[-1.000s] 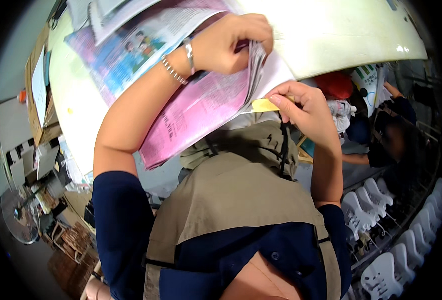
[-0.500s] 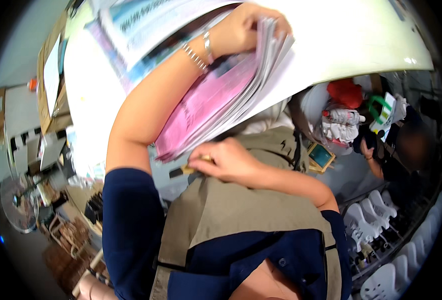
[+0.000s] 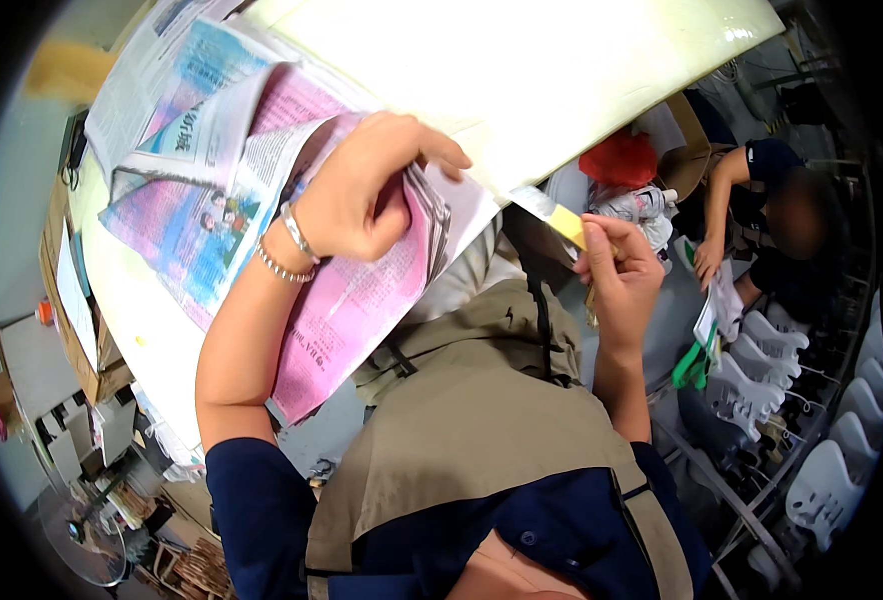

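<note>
Pale tabletop (image 3: 562,90), probably — newspapers (image 3: 247,190) atop

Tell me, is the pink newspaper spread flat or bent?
Bent: the pink newspaper curves along its layered right edge, beside the left hand. Whether it is one folded sheet or several, I cannot tell.

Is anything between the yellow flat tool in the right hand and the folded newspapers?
Nothing visible: the yellow flat tool in the right hand points toward the folded newspapers' right edge. The left hand lies over them, left of that edge.
</note>
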`<state>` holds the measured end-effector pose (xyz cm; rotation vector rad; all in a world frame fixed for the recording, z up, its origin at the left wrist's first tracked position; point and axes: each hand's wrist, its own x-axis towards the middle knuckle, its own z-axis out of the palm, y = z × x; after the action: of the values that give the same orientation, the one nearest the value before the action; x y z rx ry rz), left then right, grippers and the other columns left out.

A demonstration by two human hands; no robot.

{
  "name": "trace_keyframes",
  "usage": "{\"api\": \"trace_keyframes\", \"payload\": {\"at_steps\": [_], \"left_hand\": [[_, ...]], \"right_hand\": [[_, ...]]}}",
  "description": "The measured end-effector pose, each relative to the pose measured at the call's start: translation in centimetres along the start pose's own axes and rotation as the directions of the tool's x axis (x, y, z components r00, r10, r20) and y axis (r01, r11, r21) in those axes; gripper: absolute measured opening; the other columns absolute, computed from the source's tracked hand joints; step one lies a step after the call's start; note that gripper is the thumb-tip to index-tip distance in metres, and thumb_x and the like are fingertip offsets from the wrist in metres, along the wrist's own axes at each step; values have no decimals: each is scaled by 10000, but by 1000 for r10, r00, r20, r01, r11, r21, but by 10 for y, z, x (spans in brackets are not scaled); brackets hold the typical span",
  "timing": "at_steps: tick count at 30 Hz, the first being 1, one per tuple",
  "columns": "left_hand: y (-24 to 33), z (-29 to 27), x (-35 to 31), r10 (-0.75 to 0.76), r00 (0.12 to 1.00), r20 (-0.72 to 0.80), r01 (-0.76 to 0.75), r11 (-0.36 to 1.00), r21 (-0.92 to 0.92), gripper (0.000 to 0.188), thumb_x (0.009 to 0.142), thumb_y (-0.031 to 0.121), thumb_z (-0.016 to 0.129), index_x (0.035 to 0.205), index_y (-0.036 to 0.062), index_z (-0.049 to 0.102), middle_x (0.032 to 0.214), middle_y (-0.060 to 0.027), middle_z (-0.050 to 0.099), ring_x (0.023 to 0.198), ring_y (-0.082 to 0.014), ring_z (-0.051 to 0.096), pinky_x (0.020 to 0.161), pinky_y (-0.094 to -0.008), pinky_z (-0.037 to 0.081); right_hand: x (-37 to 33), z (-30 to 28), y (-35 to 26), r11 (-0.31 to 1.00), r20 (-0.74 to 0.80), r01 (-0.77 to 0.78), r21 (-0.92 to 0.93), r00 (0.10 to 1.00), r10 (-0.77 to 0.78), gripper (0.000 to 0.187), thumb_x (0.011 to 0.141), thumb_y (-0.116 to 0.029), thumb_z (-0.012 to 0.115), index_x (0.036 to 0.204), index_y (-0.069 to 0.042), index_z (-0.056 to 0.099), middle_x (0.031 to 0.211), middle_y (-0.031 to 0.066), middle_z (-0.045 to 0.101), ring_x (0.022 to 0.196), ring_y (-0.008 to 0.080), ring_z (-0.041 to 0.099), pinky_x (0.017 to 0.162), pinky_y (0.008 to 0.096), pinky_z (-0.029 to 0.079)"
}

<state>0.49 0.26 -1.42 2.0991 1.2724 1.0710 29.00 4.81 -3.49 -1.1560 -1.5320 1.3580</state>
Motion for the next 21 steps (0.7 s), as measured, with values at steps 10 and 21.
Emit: {"api": "trace_keyframes", "payload": {"at_steps": [10, 21], "left_hand": [[10, -2, 5, 96, 990, 108, -114, 977, 181, 296, 477, 19, 489, 772, 40, 496, 1038, -112, 638, 1110, -323, 543, 967, -476, 396], [9, 5, 4, 47, 997, 64, -58, 984, 171, 182, 504, 82, 509, 683, 86, 478, 1045, -106, 690, 1027, -310, 623, 1015, -524, 371]], "right_hand": [[-14, 6, -12, 976, 15, 122, -180, 992, -122, 96, 899, -33, 650, 975, 18, 681, 814, 69, 684, 580, 78, 595, 511, 210, 449], [-10, 15, -21, 939, 128, 293, -179, 953, -273, 103, 859, -39, 677, 955, -3, 683, 792, 97, 675, 581, 161, 582, 514, 268, 434]]}}
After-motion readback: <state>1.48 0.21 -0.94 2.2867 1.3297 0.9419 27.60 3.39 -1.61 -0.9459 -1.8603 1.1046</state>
